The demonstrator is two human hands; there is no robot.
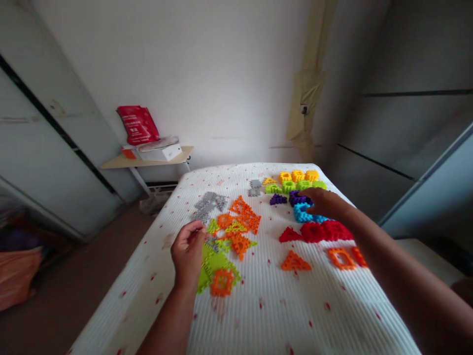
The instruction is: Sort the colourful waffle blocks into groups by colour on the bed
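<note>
My left hand (pixel 188 249) is at the left edge of a loose pile, its thumb and fingertips curled together. Whatever they hold, if anything, I cannot make out. Beside it lie flat green toothed panels (pixel 218 264), an orange square frame piece (pixel 222 282) and grey toothed pieces (pixel 210 203). More orange pieces (pixel 244 214) are heaped to the right. My right hand (pixel 324 203) reaches over a dark purple stack (pixel 295 198), with finger and thumb apart. Under its thumb side sits a light blue stack (pixel 301 213).
Sorted rows continue on the patterned white bed cover (pixel 258 315): yellow blocks (pixel 298 175), green blocks (pixel 288 186), red pieces (pixel 314 231), an orange triangle (pixel 295 261) and orange squares (pixel 342 259). A small table (pixel 188 153) holds boxes and a red bag (pixel 137 125).
</note>
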